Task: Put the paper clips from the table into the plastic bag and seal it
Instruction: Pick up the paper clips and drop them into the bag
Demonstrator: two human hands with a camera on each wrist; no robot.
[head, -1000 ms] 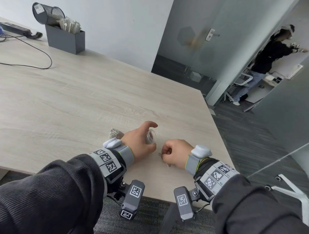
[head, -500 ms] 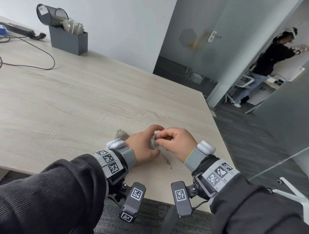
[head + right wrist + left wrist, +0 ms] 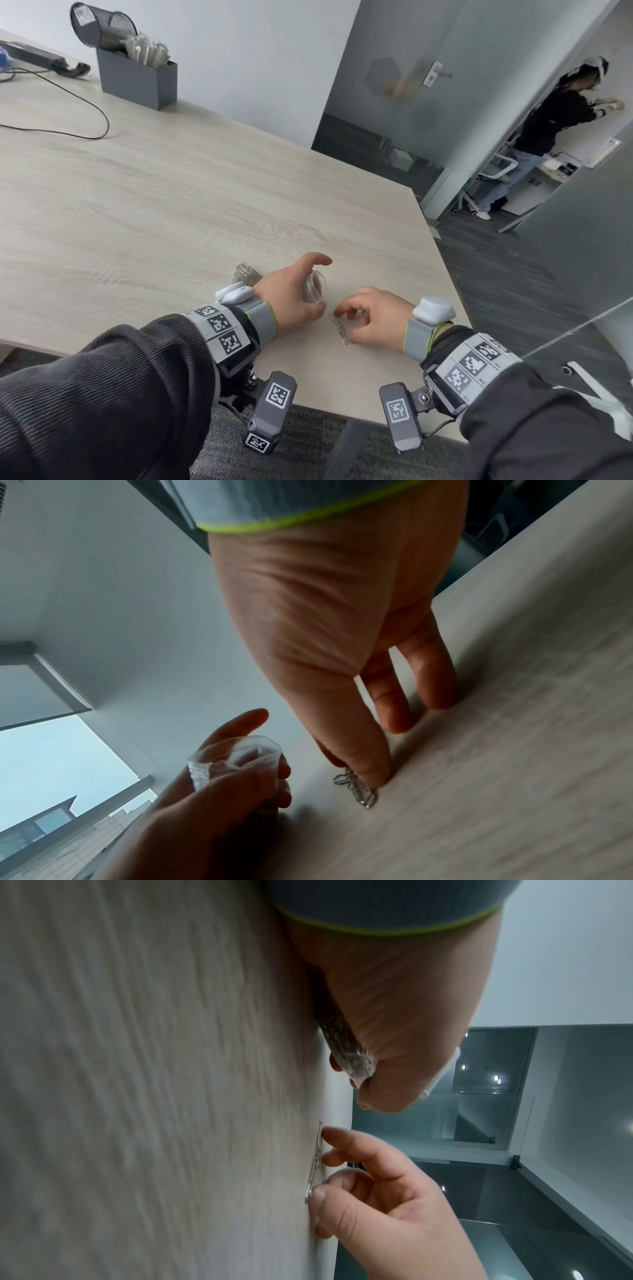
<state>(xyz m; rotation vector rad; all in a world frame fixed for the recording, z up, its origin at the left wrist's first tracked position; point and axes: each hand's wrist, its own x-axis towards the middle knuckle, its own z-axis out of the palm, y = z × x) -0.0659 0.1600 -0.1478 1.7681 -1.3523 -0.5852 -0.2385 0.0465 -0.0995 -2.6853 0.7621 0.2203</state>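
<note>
Paper clips [image 3: 338, 329] under right grip [image 3: 371, 317]

Left hand [image 3: 291, 296]: fingers and thumb curled, gripping; index finger raised; wrist low over the worktop [image 3: 144, 205]. Right hand [image 3: 371, 317]: just right of the left, palm down, fingers [image 3: 428, 669] spread and bent, fingertips touching the worktop. Both forearms sleeved, entering from the near edge.

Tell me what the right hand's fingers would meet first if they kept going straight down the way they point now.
The loose paper clips lying on the table: the right hand reaches down with its fingers at them, the thumb tip seemingly touching already. The plastic bag in the left hand sits off that line.
</note>
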